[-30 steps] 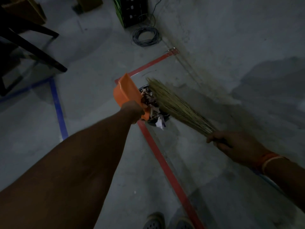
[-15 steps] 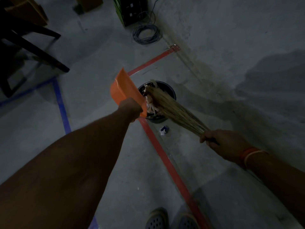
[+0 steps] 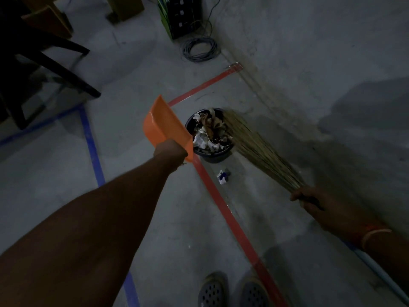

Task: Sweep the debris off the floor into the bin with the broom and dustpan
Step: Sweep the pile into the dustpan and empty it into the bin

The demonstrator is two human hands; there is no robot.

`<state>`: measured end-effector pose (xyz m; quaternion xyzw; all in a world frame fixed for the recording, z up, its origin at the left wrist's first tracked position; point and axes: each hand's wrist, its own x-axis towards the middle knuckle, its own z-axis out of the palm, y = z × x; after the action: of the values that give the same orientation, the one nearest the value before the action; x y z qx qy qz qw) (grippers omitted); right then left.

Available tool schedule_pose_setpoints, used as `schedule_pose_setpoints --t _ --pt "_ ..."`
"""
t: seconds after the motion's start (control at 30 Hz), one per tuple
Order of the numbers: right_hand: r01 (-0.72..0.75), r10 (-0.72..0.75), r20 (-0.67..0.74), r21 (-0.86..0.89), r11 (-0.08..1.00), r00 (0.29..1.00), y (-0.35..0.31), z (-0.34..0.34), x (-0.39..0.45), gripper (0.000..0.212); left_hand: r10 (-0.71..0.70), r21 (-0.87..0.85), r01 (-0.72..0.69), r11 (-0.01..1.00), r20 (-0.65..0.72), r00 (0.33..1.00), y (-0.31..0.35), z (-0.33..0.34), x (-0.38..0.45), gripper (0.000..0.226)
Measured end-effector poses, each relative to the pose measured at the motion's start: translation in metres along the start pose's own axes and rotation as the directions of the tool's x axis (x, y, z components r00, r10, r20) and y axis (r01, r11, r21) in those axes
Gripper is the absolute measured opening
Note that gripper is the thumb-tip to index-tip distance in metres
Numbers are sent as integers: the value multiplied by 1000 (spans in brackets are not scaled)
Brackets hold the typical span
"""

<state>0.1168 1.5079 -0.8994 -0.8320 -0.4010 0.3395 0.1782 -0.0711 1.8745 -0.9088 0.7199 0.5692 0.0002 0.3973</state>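
My left hand [image 3: 170, 150] grips the orange dustpan [image 3: 163, 125], tilted up just left of the black bin [image 3: 212, 155]. Crumpled paper and dry leaves [image 3: 209, 131] fill the bin to its rim. The straw broom [image 3: 256, 147] is held in my right hand [image 3: 309, 201] at its bound end, and its bristle tips lie over the bin's right rim. One small white and blue scrap [image 3: 223, 175] lies on the floor just in front of the bin.
Red tape [image 3: 223, 209] runs along the concrete floor past the bin toward my shoes [image 3: 232, 291]. Blue tape [image 3: 91, 147] marks the left. Black furniture legs [image 3: 55, 69] stand at far left, with a cable coil [image 3: 200, 49] and a dark box [image 3: 179, 16] by the wall.
The dustpan has swung left, off the bin, and no debris shows in it now. The broom has shifted right off the bin's middle. A scrap has dropped to the floor.
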Motion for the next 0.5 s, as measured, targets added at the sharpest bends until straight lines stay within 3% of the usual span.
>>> schedule_pose_setpoints --t 0.17,0.33,0.5 --pt "-140 144 -51 71 988 988 7 6 -48 24 -114 -84 117 990 39 993 -44 5 -30 22" --pt "-228 225 50 94 969 973 29 51 -70 23 -99 -117 103 988 36 994 -84 11 -63 37" --pt "-213 215 155 -26 977 964 39 119 -51 25 -94 -122 98 988 43 995 -149 18 -99 35"
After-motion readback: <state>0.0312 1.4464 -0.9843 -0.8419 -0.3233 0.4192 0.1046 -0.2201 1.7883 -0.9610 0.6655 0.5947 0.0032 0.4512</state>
